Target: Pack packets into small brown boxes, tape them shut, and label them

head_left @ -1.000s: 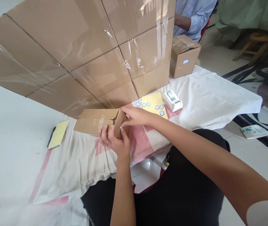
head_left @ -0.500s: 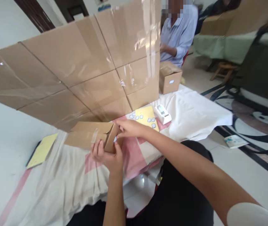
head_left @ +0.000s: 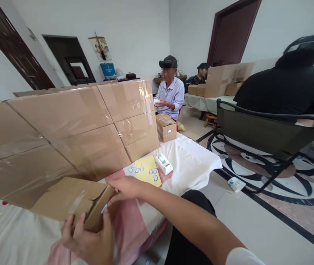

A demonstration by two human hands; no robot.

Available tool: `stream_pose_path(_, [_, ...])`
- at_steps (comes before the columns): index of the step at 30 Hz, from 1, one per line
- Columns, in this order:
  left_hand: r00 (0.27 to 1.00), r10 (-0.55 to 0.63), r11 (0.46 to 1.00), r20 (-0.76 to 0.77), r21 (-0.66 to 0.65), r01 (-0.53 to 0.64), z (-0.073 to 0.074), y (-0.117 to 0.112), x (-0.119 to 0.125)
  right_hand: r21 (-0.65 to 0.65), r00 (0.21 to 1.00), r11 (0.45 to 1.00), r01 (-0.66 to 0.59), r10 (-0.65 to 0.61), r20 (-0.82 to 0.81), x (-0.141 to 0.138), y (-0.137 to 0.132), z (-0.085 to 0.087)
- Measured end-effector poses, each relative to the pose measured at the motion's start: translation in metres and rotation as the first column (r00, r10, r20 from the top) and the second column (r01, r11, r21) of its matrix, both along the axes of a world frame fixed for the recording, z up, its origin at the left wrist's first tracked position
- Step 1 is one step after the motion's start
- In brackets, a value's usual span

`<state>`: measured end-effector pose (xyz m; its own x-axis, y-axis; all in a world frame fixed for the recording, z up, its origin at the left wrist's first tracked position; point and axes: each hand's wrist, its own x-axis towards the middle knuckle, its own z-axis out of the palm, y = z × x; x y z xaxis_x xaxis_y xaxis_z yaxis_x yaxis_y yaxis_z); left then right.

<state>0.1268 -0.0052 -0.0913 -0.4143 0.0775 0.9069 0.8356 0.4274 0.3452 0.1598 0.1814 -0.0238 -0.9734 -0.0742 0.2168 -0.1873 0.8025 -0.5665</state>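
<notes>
A taped cardboard box [head_left: 65, 197] lies on the cloth-covered table at lower left. On its end face is a small white label with a blue border [head_left: 104, 208]. My left hand [head_left: 91, 239] grips the near side of this box, its thumb touching the label. Across from it, my right hand [head_left: 124, 187] is closed on the far edge of the same end, with the thumb bent toward the label. A yellow sheet with several stickers [head_left: 146, 167] lies just beyond my right hand. Beside the sheet stands a white device with a small screen [head_left: 164, 164].
A wall of taped cardboard boxes [head_left: 85, 129] stands behind my box. Another labelled box [head_left: 168, 129] sits at the table's far end, near a person in a light shirt [head_left: 170, 92]. A person in black sits in a chair [head_left: 270, 129]; a paper cup [head_left: 236, 184] lies on the floor.
My view has lifted and swung right, bringing more of the room into sight. Both hands stay on the cardboard box, with the right hand still at its labelled end.
</notes>
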Motion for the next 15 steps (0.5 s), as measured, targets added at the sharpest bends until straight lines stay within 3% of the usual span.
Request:
stream_pose_path(9, [1.0, -0.003, 1.0, 0.01, -0.019, 0.004, -0.001, -0.011, -0.002, -0.045, 1.0, 0.999, 0.023, -0.024, -0.011, 0.001, -0.001, -0.003])
stream_pose_path(15, [0.997, 0.0, 0.999, 0.073, 0.046, -0.003, -0.004, -0.012, -0.002, 0.076, 0.999, 0.996, 0.039, -0.037, -0.029, -0.002, 0.0, -0.01])
